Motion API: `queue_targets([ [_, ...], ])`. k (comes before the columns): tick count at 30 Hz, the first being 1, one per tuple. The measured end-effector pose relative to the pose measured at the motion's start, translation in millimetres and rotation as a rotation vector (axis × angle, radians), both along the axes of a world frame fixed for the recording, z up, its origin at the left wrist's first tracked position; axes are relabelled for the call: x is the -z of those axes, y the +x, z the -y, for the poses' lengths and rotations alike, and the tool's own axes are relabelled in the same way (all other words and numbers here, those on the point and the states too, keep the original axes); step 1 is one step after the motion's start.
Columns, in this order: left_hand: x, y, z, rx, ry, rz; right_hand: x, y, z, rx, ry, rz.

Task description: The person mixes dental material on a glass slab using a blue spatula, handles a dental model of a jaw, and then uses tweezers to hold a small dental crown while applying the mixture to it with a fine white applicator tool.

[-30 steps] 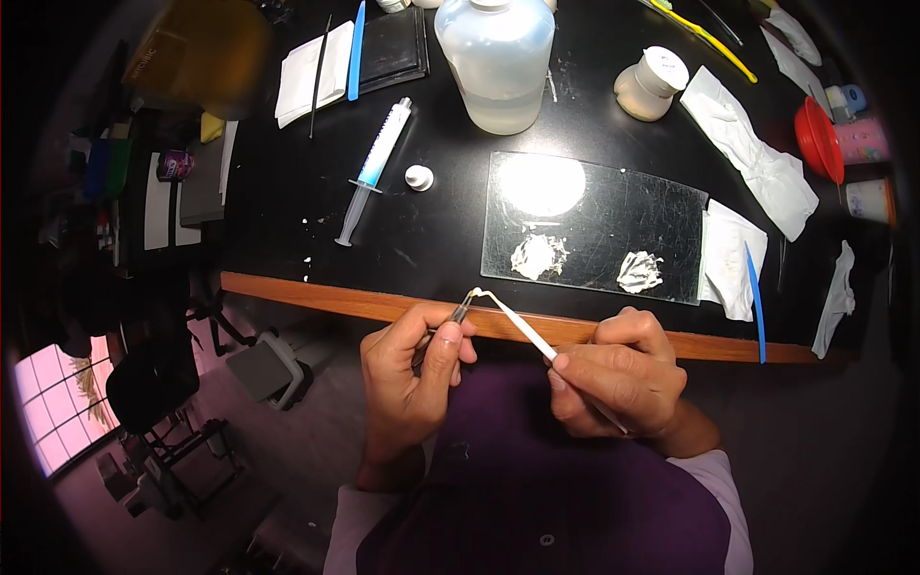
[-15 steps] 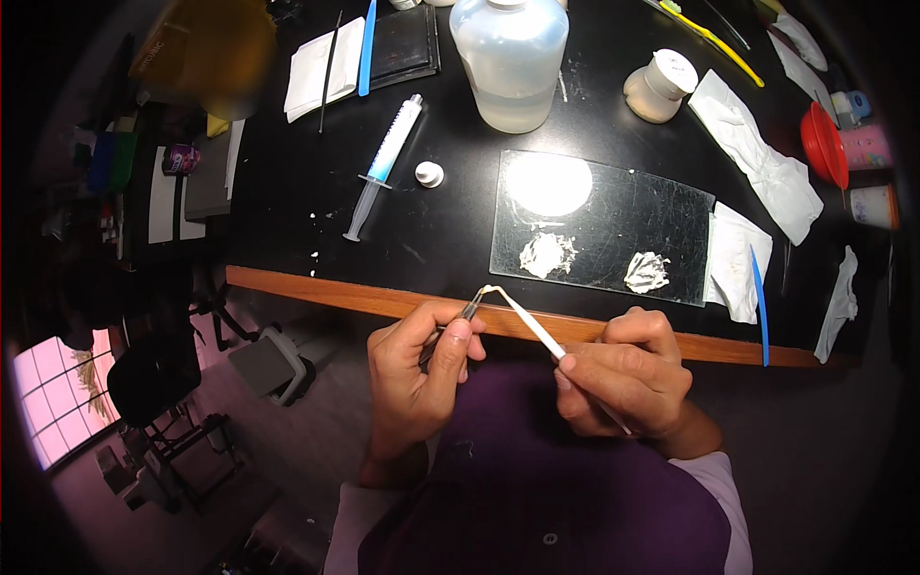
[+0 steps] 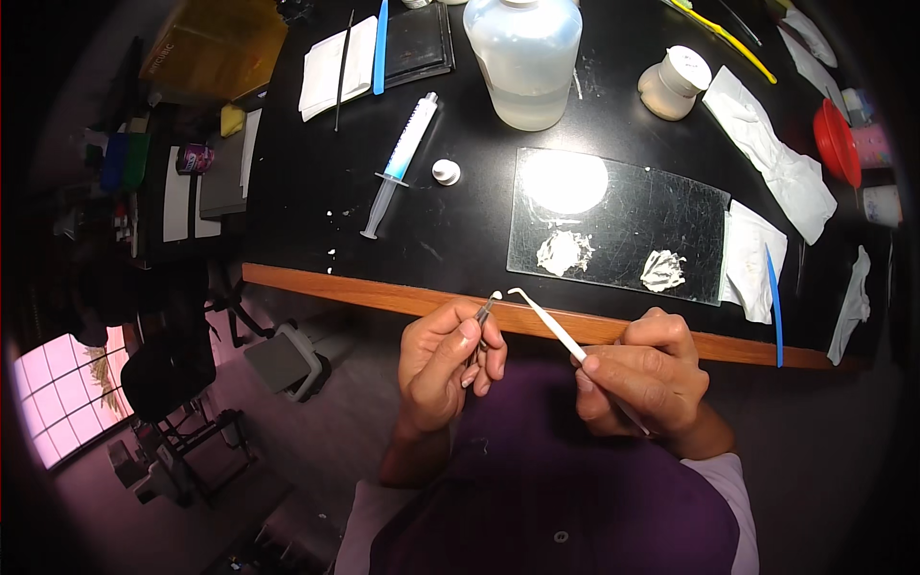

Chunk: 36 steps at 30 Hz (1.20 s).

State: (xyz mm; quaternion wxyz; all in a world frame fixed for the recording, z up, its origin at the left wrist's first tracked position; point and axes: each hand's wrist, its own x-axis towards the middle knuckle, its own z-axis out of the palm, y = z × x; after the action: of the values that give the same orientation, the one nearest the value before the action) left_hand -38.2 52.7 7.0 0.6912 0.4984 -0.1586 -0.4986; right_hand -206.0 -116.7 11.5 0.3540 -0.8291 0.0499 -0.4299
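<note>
My left hand [image 3: 443, 359] is closed round a pair of metal tweezers [image 3: 484, 311]. A small whitish piece [image 3: 495, 295] sits at the tweezer tip; its exact kind is too small to tell. Between the fingers of my right hand [image 3: 644, 372] is a slim white applicator stick [image 3: 556, 328] with a bent tip, pointing up and left. A narrow gap separates that tip from the whitish piece, both over the table's front edge. Just beyond lies a glass slab [image 3: 695, 216] bearing two smeared patches of white paste, a left one [image 3: 565, 253] and a right one [image 3: 662, 271].
Left of the slab lie a syringe [image 3: 406, 153] and a small white cap [image 3: 446, 172]. A large translucent bottle [image 3: 527, 72] stands behind, with a lidded jar [image 3: 674, 83] to its right. A blue spatula [image 3: 773, 307] rests on tissue [image 3: 752, 259]. The wooden edge [image 3: 355, 289] runs in front.
The applicator tip and the tweezer tip were touching or nearly so; now they are apart. Both hands keep their hold. The whole scene has shifted slightly right in view.
</note>
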Motion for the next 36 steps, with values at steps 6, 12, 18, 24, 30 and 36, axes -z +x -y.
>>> queue_targets([
  [6, 0.1, 0.4, 1.5, 0.004, -0.015, -0.01, 0.9, 0.1, -0.6, -0.004, -0.007, 0.001],
  [12, 0.4, 0.6, 1.0, 0.007, -0.012, -0.011, 1.6, 2.4, 0.6, -0.013, -0.017, 0.009],
  [18, 0.4, -0.4, 0.6, 0.006, 0.003, -0.008, 1.5, 1.8, -0.1, -0.021, -0.022, 0.0],
  [24, -6.9, -2.1, 2.9, -0.01, 0.056, 0.124, 1.4, 0.4, -0.3, -0.018, -0.033, -0.007],
  [30, -14.2, -14.5, 8.5, -0.074, 0.215, 0.524, 2.9, -2.9, -0.7, 0.009, -0.021, -0.013],
  [36, -16.0, -18.1, 9.2, -0.135, 0.23, 0.585, 3.9, -5.9, -0.9, 0.005, -0.034, -0.021],
])
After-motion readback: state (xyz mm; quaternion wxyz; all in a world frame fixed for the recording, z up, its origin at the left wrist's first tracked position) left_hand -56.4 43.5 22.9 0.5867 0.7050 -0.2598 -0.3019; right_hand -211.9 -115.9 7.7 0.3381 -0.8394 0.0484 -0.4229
